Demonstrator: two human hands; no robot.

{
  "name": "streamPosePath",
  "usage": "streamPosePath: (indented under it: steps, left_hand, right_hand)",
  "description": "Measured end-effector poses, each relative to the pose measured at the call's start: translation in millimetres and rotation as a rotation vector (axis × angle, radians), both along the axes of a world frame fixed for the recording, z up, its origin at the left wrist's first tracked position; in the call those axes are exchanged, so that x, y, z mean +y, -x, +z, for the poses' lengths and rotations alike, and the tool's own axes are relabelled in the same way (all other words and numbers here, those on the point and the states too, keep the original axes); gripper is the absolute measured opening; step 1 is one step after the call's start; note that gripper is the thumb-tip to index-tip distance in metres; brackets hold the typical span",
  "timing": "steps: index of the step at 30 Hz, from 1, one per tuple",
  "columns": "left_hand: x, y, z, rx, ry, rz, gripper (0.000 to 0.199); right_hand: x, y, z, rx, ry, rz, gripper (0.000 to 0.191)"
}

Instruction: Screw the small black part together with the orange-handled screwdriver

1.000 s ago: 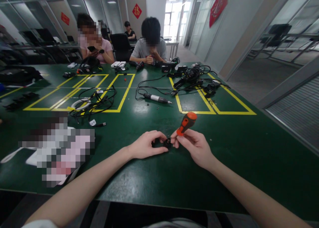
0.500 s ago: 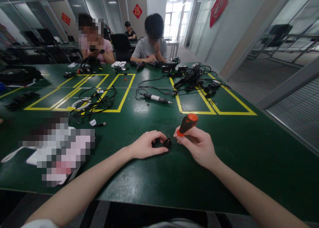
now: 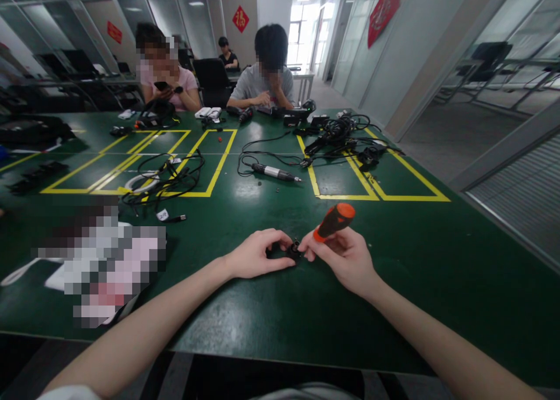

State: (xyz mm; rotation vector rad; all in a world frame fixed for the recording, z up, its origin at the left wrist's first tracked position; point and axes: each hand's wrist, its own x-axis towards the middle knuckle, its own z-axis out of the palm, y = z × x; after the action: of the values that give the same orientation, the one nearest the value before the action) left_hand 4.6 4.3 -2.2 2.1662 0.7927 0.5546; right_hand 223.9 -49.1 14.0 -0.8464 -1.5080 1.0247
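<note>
My left hand (image 3: 262, 254) rests on the green table, its thumb and fingers closed round a small dark part (image 3: 294, 248) that has a short round piece standing up from it. My right hand (image 3: 343, 254) grips a screwdriver (image 3: 335, 221) with a black and orange handle, tilted with its orange end up and to the right. The fingertips of my right hand are at the right side of the dark part. The screwdriver's shaft and tip cannot be made out.
Beyond my hands lies a pen-shaped tool (image 3: 276, 172) with a cable. Tangled black cables (image 3: 332, 134) are at the back right, more cables (image 3: 168, 181) at the left. A blurred-out pink and white item (image 3: 126, 272) lies near my left forearm. Two people sit across the table (image 3: 245, 318).
My right hand has shifted its fingertips left, up to the dark part, and the screwdriver handle leans further right. My left hand has stayed in place.
</note>
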Motion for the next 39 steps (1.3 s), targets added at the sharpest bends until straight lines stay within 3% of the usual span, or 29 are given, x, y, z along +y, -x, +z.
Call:
streamPosePath:
  steps: [4, 11, 17, 25, 31, 36, 39]
  left_hand:
    - [0.5, 0.3, -1.8, -0.002, -0.005, -0.002, 0.03]
    - [0.8, 0.3, -2.1, -0.002, -0.003, -0.002, 0.03]
    - [0.1, 0.2, 0.0, 0.012, 0.009, 0.006, 0.032]
    - [-0.2, 0.2, -0.4, 0.008, 0.02, 0.005, 0.031]
    - [-0.2, 0.2, -1.0, 0.003, 0.009, 0.006, 0.031]
    - [-0.8, 0.3, -0.5, 0.014, 0.007, 0.007, 0.032]
    - [-1.0, 0.4, 0.0, 0.018, 0.005, 0.007, 0.031]
  right_hand:
    - [2.1, -1.4, 4.0, -0.044, -0.028, -0.049, 0.03]
    - [3.3, -4.7, 3.7, -0.018, -0.036, 0.022, 0.025]
    - [1.5, -2.0, -1.0, 0.074, -0.015, -0.059, 0.019]
    - [2.0, -3.7, 9.5, -0.057, -0.105, -0.173, 0.016]
    - [1.7, -4.5, 9.7, -0.022, -0.02, -0.132, 0.02]
    - [2.3, -1.9, 10.1, 0.136, 0.054, 0.05, 0.026]
    - [1.6, 0.1, 8.3, 0.154, 0.081, 0.091, 0.027]
